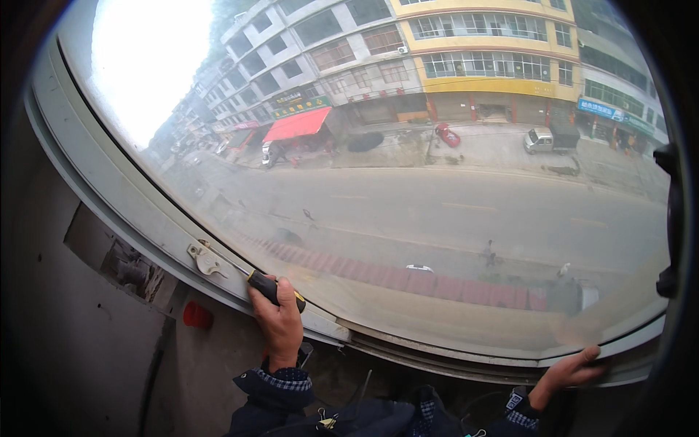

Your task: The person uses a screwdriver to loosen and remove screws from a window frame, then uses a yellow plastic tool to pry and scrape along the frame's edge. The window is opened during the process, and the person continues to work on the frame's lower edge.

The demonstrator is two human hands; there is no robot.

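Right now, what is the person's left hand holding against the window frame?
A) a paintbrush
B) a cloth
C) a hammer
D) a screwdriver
D: the left hand grips a screwdriver by its black-and-yellow handle, its shaft reaching to a metal bracket on the window frame.

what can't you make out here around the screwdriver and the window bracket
Head view:
- Screwdriver tip: too small to tell whether it sits in a screw on the metal bracket.
- Handle end: wrapped by the left hand.
- Right hand fingertips: blurred at the window frame, grip unclear.
- Red object on the wall: too dim to identify.
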